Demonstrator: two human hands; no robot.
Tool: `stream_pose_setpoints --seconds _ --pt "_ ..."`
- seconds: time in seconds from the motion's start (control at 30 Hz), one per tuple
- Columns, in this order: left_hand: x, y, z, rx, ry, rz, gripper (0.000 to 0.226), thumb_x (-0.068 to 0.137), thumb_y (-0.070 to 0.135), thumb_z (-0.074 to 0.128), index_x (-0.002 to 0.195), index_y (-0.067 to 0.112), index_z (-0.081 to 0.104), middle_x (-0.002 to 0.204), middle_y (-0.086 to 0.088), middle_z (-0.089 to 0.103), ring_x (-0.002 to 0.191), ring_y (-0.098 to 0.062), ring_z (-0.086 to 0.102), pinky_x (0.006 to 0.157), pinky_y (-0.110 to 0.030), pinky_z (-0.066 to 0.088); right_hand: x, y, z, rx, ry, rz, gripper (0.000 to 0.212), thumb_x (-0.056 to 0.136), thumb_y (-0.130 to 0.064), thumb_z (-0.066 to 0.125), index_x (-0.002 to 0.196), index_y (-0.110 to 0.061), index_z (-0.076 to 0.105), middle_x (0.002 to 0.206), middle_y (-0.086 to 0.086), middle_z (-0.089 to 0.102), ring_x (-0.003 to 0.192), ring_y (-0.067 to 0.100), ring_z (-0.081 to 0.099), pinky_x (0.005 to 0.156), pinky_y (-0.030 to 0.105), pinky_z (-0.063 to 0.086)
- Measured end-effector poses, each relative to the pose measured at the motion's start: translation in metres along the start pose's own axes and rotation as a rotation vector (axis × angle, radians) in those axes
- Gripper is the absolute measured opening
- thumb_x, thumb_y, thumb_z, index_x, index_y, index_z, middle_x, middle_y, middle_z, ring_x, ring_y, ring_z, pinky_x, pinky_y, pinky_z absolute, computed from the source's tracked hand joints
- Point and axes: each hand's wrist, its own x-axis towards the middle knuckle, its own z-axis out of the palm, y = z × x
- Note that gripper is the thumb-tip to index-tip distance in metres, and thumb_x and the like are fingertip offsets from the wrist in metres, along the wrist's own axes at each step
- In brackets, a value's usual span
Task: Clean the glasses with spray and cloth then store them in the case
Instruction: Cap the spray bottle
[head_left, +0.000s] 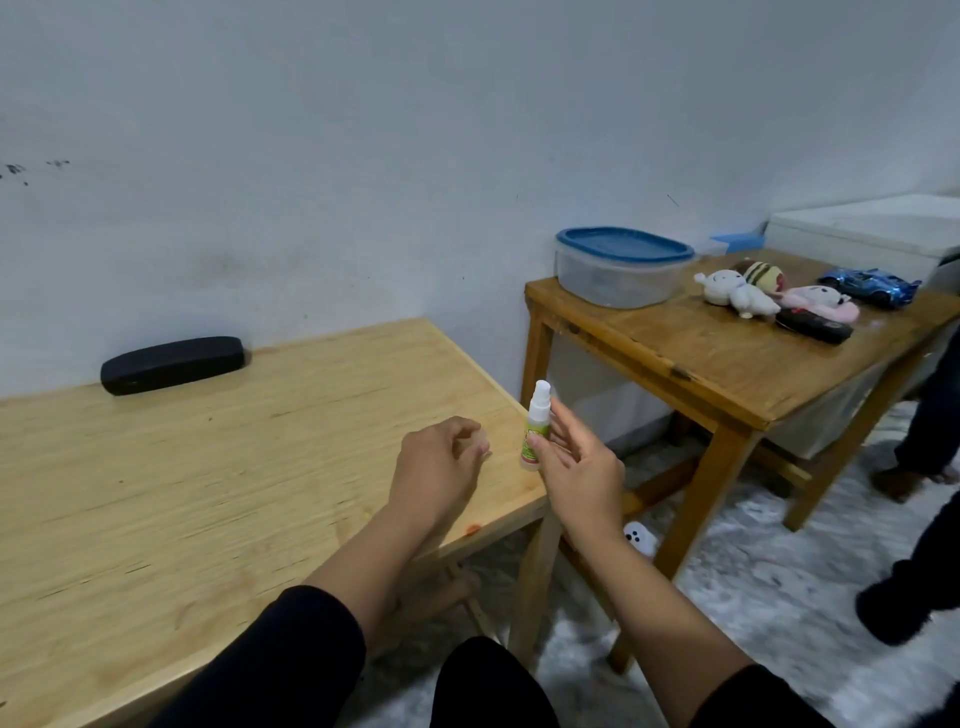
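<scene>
My right hand (579, 470) holds a small spray bottle (535, 428) upright, just past the right edge of the light wooden table (208, 493); the bottle has a white nozzle and a green-yellow label. My left hand (436, 470) hovers over the table beside it, its fingers curled on a small clear cap (483, 447), which is blurred. A black glasses case (172, 365) lies shut at the back left of the table by the wall. No glasses or cloth show in view.
A darker wooden table (727, 358) stands to the right, carrying a blue-lidded plastic tub (621, 267), plush toys (748, 291), a blue toy car (870, 285) and a dark flat object (815, 325). Another person's legs (930, 467) stand at the far right. My knee (488, 686) is below.
</scene>
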Motion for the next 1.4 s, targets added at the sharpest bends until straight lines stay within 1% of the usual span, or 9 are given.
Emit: stream_pose_setpoints --seconds 0.17,0.3,0.47,0.53,0.7,0.8,0.97,1.13,1.4 --pt "0.006 0.009 0.001 -0.145 0.059 -0.053 0.019 0.085 0.03 0.061 0.102 0.022 0.067 0.102 0.003 0.07 0.091 -0.01 0.062 0.084 -0.028 0.052 0.004 0.001 -0.004 0.057 -0.044 0.01 0.051 0.083 -0.002 0.064 0.131 -0.013 0.05 0.11 -0.008 0.057 0.084 -0.014 0.057 0.065 0.0 0.045" --pt "0.02 0.034 -0.011 -0.245 0.108 0.124 0.021 0.083 0.032 0.064 0.102 0.024 0.067 0.1 0.01 0.07 0.093 -0.007 0.063 0.087 -0.023 0.048 0.007 0.004 -0.005 0.085 -0.063 0.002 0.049 0.083 0.0 0.065 0.129 -0.013 0.053 0.108 -0.01 0.06 0.083 -0.021 0.058 0.069 0.003 0.048" --pt "0.025 0.059 -0.009 -0.293 0.041 0.257 0.022 0.083 0.031 0.065 0.105 0.029 0.067 0.104 0.011 0.069 0.098 -0.007 0.063 0.089 -0.026 0.051 0.011 0.009 -0.006 0.094 -0.078 0.01 0.045 0.082 -0.003 0.066 0.122 -0.021 0.057 0.115 0.003 0.066 0.099 0.002 0.065 0.084 0.025 0.056" --pt "0.026 0.058 -0.004 -0.224 0.009 0.295 0.024 0.084 0.033 0.063 0.107 0.031 0.066 0.108 0.009 0.069 0.099 -0.007 0.062 0.09 -0.03 0.051 0.012 0.008 -0.007 0.087 -0.089 0.007 0.046 0.082 -0.003 0.066 0.123 -0.023 0.054 0.116 0.008 0.066 0.1 0.007 0.065 0.083 0.025 0.056" --pt "0.026 0.049 0.003 -0.2 -0.042 0.275 0.026 0.084 0.036 0.062 0.11 0.034 0.064 0.11 0.01 0.069 0.1 -0.006 0.061 0.093 -0.032 0.051 0.015 0.005 -0.011 0.006 -0.115 -0.081 0.072 0.083 -0.005 0.066 0.127 -0.053 0.035 0.108 0.001 0.066 0.095 0.002 0.066 0.08 0.013 0.053" --pt "0.023 0.048 0.0 -0.216 -0.076 0.254 0.038 0.084 0.034 0.063 0.121 0.031 0.058 0.11 0.007 0.069 0.104 -0.008 0.061 0.096 -0.029 0.047 0.019 0.003 -0.013 -0.115 -0.152 -0.161 0.082 0.085 -0.008 0.064 0.122 -0.068 0.022 0.107 0.001 0.063 0.096 0.002 0.063 0.082 0.009 0.05" --pt "0.017 0.029 -0.003 0.036 -0.11 0.186 0.039 0.091 0.033 0.05 0.129 0.024 0.05 0.128 0.0 0.059 0.121 -0.017 0.051 0.103 -0.032 0.037 0.025 0.0 -0.017 -0.244 -0.206 -0.211 0.068 0.084 -0.01 0.065 0.123 -0.056 0.034 0.107 0.0 0.062 0.088 0.0 0.062 0.075 0.001 0.045" --pt "0.012 -0.006 0.005 0.334 -0.217 0.115 0.046 0.095 0.036 0.041 0.137 0.019 0.039 0.145 -0.002 0.04 0.135 -0.019 0.033 0.111 -0.033 0.027 0.026 -0.003 -0.017 -0.226 -0.218 -0.204 0.063 0.082 -0.006 0.067 0.128 -0.042 0.042 0.095 -0.005 0.059 0.08 -0.024 0.055 0.067 -0.004 0.042" --pt "0.015 -0.014 0.009 0.413 -0.233 0.14 0.046 0.096 0.037 0.035 0.139 0.019 0.036 0.149 0.0 0.035 0.139 -0.018 0.025 0.115 -0.035 0.022 0.02 -0.003 -0.006 -0.203 -0.093 -0.216 0.055 0.08 -0.002 0.068 0.126 -0.03 0.052 0.091 -0.004 0.06 0.076 -0.021 0.056 0.065 -0.003 0.043"
